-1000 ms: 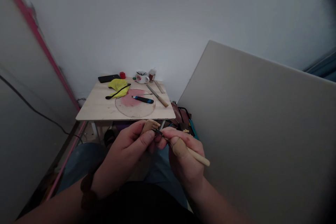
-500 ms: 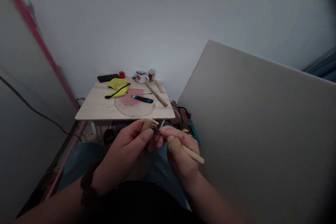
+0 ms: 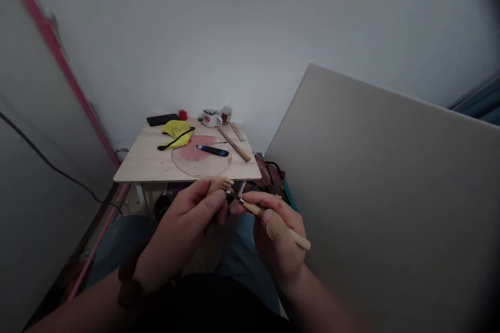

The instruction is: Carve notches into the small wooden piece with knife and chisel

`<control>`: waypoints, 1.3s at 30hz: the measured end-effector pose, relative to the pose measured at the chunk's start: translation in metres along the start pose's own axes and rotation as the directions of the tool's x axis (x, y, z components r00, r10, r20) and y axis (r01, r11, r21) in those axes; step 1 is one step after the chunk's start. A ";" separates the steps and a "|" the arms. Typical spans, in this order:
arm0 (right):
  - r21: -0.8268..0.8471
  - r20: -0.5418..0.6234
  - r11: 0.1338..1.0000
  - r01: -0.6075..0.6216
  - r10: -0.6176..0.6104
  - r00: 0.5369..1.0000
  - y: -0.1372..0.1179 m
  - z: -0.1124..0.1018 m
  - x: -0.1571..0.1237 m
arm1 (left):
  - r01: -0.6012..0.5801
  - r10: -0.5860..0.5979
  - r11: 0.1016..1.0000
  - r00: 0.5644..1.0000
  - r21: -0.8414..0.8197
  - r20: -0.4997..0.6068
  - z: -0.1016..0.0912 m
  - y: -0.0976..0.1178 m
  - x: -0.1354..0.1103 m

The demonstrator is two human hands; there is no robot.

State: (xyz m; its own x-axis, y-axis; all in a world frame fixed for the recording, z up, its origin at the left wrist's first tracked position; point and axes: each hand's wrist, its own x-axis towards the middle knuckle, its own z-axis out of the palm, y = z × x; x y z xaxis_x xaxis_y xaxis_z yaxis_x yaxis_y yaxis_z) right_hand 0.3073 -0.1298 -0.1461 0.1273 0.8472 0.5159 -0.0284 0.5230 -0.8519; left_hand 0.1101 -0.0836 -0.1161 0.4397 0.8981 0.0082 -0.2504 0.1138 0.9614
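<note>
A small piece of carved wood point(image 3: 219, 183) with prong-like ends is pinched in my left hand point(image 3: 195, 213), its lower part hidden by the fingers. My right hand point(image 3: 282, 234) is wrapped round a carving knife point(image 3: 253, 208) with a pale wooden handle, whose butt sticks out past the palm. The knife's short dark blade points at the wood, close by my left thumb; whether it touches cannot be told. A tan cover wraps my right thumb. Both hands are above my lap, in front of the table's near edge.
On the low wooden table point(image 3: 135, 166) lie a blue-black utility knife point(image 3: 213, 151), a yellow cloth point(image 3: 177, 132), a wooden-handled file point(image 3: 234, 144) and a black phone-like object point(image 3: 162, 120). A white mug point(image 3: 211, 118) stands by the wall. A grey panel point(image 3: 383, 182) rises at the right.
My right hand has drawn back right and down with the knife, so more of its handle and blade shows. My left hand still holds the wood, barely shifted.
</note>
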 end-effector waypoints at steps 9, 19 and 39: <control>-0.030 0.042 0.999 0.011 -0.009 0.999 -0.002 -0.001 0.001 | 0.011 -0.010 0.999 1.000 0.050 -0.016 -0.002 -0.003 0.000; 0.031 0.078 0.997 0.075 -0.077 0.994 -0.007 0.003 0.005 | -0.086 0.083 0.993 0.995 0.074 0.051 -0.001 0.000 0.000; 0.016 -0.002 0.999 0.052 -0.052 0.999 0.002 -0.002 -0.003 | 0.001 0.001 0.999 0.999 -0.037 0.046 0.004 -0.006 0.000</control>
State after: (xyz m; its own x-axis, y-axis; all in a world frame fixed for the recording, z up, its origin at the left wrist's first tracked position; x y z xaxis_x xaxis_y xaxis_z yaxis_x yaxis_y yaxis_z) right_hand 0.3087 -0.1318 -0.1496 0.1305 0.8188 0.5591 -0.0372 0.5676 -0.8225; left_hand 0.1153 -0.0858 -0.1206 0.4785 0.8778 0.0215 -0.2814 0.1302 0.9507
